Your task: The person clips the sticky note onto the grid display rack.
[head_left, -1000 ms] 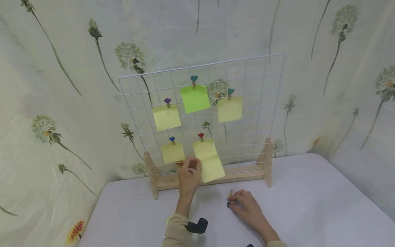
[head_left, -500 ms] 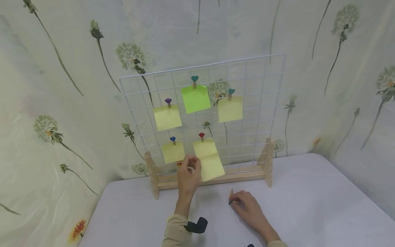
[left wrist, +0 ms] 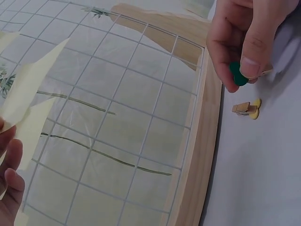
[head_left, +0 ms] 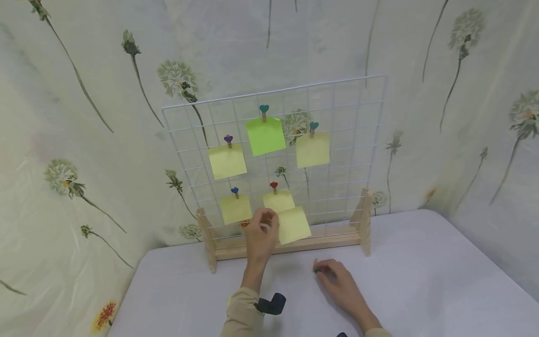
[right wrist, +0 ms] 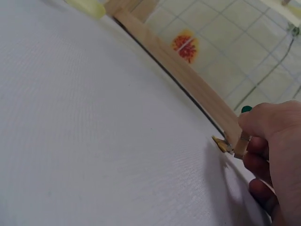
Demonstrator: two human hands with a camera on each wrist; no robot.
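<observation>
In the head view my left hand (head_left: 261,236) pinches a pale yellow sticky note (head_left: 295,225) by its left edge, in front of the wire grid (head_left: 347,182). That note overlaps the lower part of another yellow note (head_left: 279,200), which hangs from a clothespin with a red heart (head_left: 273,185). Over the table, my right hand (head_left: 340,286) holds a small wooden clothespin (right wrist: 242,145) with a green heart (left wrist: 238,74) between thumb and fingers. A second clothespin, with a yellow heart (left wrist: 255,109), lies on the table just beside the right hand.
Several notes hang clipped on the grid, among them a bright green note (head_left: 266,136) at the top. A wooden stand (head_left: 290,246) holds the grid upright at the back of the white table (head_left: 421,281). Part of a yellow item (right wrist: 87,7) shows in the right wrist view.
My left hand has moved slightly right and up with its sticky note, so more of it covers the hanging note. The green-heart clothespin has turned or risen slightly in my right fingers.
</observation>
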